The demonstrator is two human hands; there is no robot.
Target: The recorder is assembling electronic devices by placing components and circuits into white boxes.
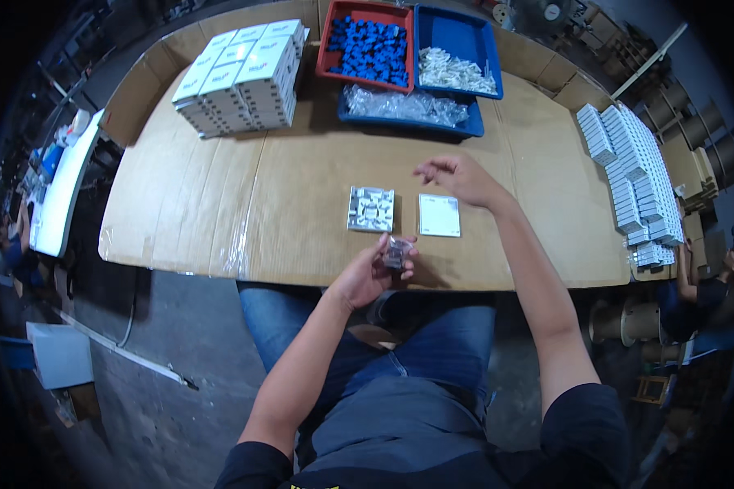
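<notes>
From afar, I'd go easy w/ L hand (364,281), clamped on the small clear plastic pc (395,253) just nearside of the white frame (371,209), R hand (467,181) loose, fingers apart, off its rt.

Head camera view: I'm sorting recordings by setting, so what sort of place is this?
Probably an assembly or packing workshop: small blue parts in a red tray, stacked white boxes and a cardboard work surface suggest it.

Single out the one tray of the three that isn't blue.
The red tray, at the back left, holding blue pieces. The other two are blue: the right tray holds white pieces, the front tray clear plastic.
</notes>
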